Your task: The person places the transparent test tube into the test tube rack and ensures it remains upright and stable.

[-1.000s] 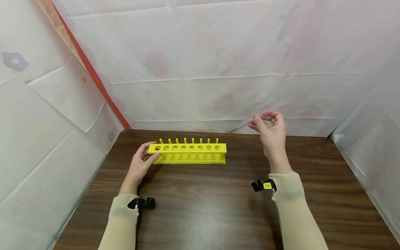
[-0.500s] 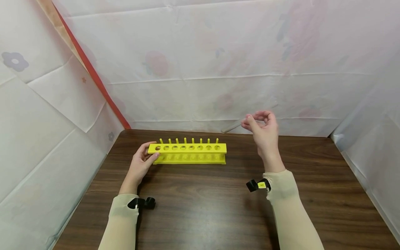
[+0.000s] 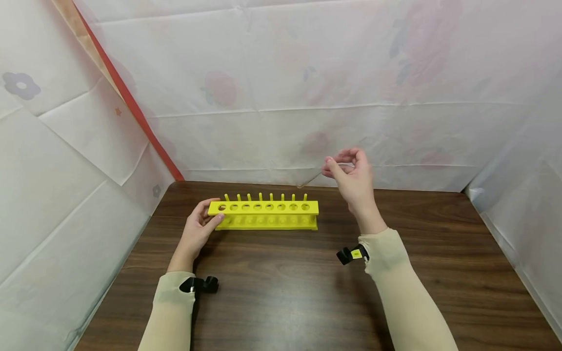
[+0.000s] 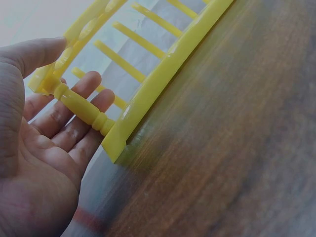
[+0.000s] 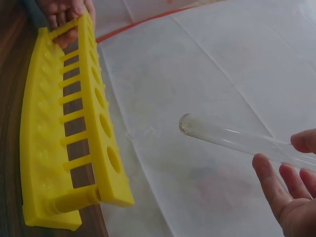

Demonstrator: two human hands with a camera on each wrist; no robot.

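Glossy yellow plastic rack, clear glass tube, wood-grain table

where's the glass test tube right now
The test tube is in the air, pinched by the right hand, up and to the right of the yellow rack in the head view, its round end pointing toward the rack.

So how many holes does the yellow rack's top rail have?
8, in one row along the top rail of the yellow rack, running from the end the left hand holds across to the right end. All look empty.
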